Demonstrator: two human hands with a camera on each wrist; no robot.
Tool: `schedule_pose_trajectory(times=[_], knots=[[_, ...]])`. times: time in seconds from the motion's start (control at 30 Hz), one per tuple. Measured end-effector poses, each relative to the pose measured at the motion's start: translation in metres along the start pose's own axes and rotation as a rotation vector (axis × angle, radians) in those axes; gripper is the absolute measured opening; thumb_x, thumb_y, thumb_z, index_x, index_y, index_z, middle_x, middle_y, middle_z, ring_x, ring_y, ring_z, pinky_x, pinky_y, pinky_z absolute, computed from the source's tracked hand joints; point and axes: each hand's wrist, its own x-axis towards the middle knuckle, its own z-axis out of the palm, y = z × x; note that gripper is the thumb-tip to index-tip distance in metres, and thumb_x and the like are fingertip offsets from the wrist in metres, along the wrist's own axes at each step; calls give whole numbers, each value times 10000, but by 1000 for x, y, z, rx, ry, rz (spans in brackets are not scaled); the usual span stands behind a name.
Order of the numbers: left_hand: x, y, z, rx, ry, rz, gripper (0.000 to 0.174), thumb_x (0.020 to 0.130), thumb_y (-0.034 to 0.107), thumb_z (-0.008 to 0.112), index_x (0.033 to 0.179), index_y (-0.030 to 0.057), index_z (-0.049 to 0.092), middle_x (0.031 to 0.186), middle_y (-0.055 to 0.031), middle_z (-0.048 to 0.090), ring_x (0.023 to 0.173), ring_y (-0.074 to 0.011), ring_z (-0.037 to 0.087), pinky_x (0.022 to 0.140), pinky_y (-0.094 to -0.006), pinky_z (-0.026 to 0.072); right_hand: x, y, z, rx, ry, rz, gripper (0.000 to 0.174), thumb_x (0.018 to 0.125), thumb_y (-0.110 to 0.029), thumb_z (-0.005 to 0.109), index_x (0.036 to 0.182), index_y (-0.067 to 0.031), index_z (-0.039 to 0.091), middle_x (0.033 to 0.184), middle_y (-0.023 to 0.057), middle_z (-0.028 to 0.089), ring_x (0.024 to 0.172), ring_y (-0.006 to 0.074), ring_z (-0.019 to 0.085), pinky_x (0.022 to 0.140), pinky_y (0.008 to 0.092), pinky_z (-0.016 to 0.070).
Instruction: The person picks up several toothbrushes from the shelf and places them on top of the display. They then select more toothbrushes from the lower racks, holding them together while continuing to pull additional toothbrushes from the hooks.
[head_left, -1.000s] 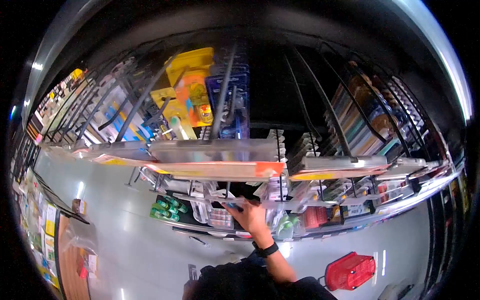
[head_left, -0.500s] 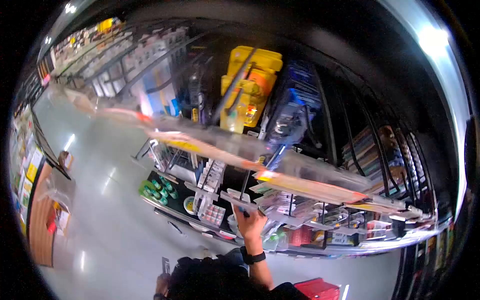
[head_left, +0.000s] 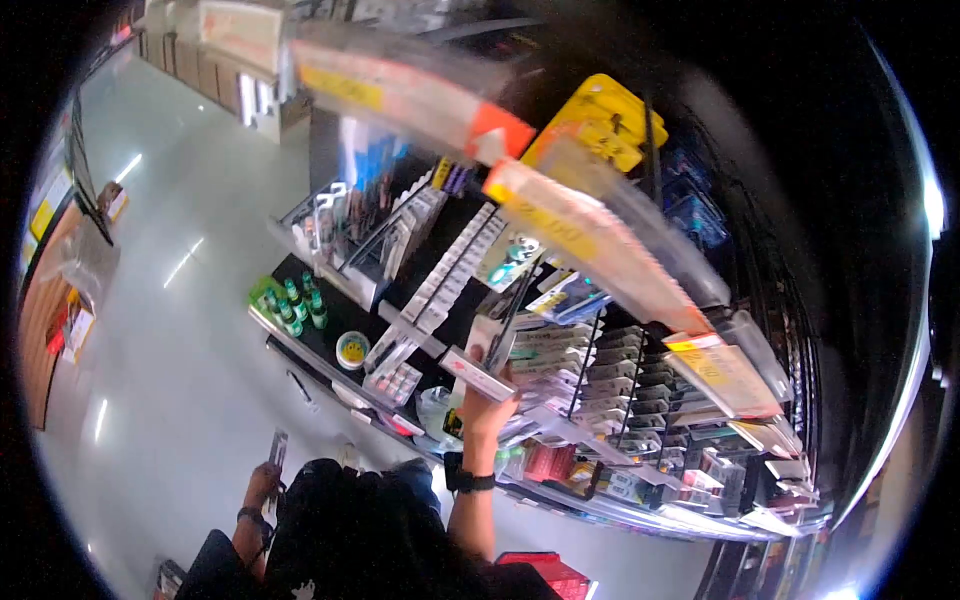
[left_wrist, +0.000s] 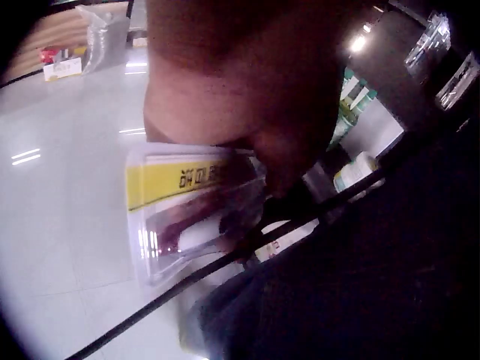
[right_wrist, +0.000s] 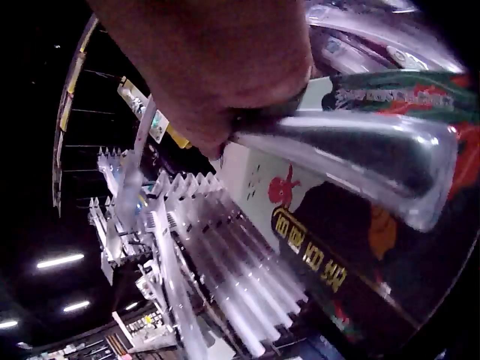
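In the head view my left hand hangs low at my side, holding a slim clear blister pack. That pack carries a yellow strip with dark lettering, and a dark red and white item shows inside it. My right hand reaches into the shelf rack behind a price tag on a hook. It grips a carded blister pack, printed with a red figure and gold characters on a dark band. Its long clear bubble juts out beside the fingers. The fingertips are partly hidden.
Rows of hanging packs fill hooks beside my right hand. Long price strips cross above. Green bottles and a round tub stand on the lower shelf. A red basket sits on the floor behind my right arm.
The head view has turned and tilted down toward the lower hooks. My left hand with its pack has come into view. My right hand stays at the rack, its fingers now behind the price tag.
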Motion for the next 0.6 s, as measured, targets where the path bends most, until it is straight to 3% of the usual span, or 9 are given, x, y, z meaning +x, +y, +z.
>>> schedule_pose_trajectory(times=[0.07, 0.17, 0.2, 0.27, 0.3, 0.37, 0.4, 0.43, 0.6], knots=[[5, -9, 21, -504, -10, -452, 143, 857, 199, 636, 841, 58, 614, 805, -175, 617, 786, -354, 666, 695, -464, 550, 12, -33, -4, -533, -222, -81, 202, 895, -174, 775, 925, 15, 708, 804, 117, 718, 718, 180, 643, 687, 354, 509], [-2, 30, -13, -429, 11, -355, 134, 854, 187, 649, 844, 60, 608, 797, -177, 611, 787, -361, 659, 660, -457, 547, 10, -7, 1, -332, -264, 199, 321, 869, -156, 792, 1072, 50, 653, 1032, 158, 719, 892, 206, 675, 818, 326, 522], [-3, 56, -28, -701, 54, -615, 145, 851, 201, 650, 836, 63, 609, 798, -185, 609, 796, -362, 653, 658, -477, 541, 12, 19, 4, -248, -177, 32, 261, 879, -157, 782, 1020, 35, 676, 923, 119, 712, 812, 192, 652, 765, 348, 516], [-29, 4, 24, 91, 12, -24, 185, 868, 223, 625, 820, 45, 606, 810, -192, 617, 796, -366, 655, 678, -489, 542, 14, 29, 4, -490, -190, -104, 218, 926, -144, 722, 1061, 25, 699, 948, 110, 726, 829, 181, 633, 782, 377, 512], [-37, 21, 20, -407, 26, -451, 151, 857, 198, 606, 822, 51, 615, 831, -190, 641, 809, -371, 660, 693, -505, 540, 15, 41, 1, -433, -234, -227, 231, 943, -144, 694, 1103, 22, 694, 1029, 144, 720, 896, 186, 639, 815, 392, 510], [-46, -1, 39, 60, -94, -163, 245, 938, 243, 561, 863, 15, 613, 856, -216, 657, 816, -425, 644, 732, -513, 516, 31, 88, -10, -647, -403, -443, 271, 964, -154, 654, 1171, 18, 688, 1190, 186, 691, 1040, 215, 639, 908, 413, 495], [-50, 24, 28, -575, 88, -640, 282, 971, 263, 537, 903, -2, 602, 892, -240, 649, 855, -440, 639, 747, -511, 514, 44, 109, -15, -926, -527, -557, 294, 967, -163, 642, 1195, 18, 686, 1270, 194, 667, 1117, 237, 633, 968, 420, 482], [-42, 37, 5, -438, -39, -578, 289, 967, 281, 547, 931, -1, 595, 931, -250, 648, 899, -428, 640, 761, -512, 517, 45, 124, -13, -902, -576, -550, 294, 967, -163, 642, 1195, 18, 686, 1270, 194, 667, 1117, 237, 633, 968, 420, 482], [9, 99, -85, -935, 162, -590, 270, 925, 260, 675, 1071, 33, 671, 884, -80, 724, 829, -151, 668, 774, -319, 525, 11, 90, -13, -658, -720, 171, 687, 930, -447, 673, 1454, -43, 490, 1373, 251, 560, 1318, 455, 453, 1176, 547, 245]])
